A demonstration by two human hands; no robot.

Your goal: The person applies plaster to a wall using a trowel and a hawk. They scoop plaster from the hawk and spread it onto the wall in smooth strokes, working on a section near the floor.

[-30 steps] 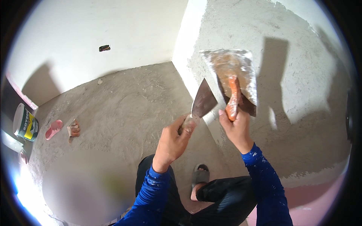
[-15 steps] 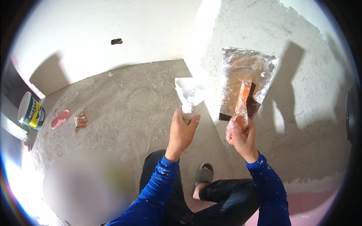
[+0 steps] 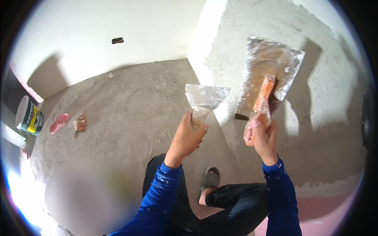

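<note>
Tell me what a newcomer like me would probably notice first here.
Probably the broad, white-smeared trowel, right of centre, its orange handle gripped in the right hand. Next, the smaller scraper near the middle, its blade pale and shiny, held in the left hand. Toward the left edge, a green-and-yellow bucket and a pink slipper add bright colour.

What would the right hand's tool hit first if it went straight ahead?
Probably the patchy grey wall: the right hand points its trowel that way, and nothing shows between, though depth is hard to judge.
</note>
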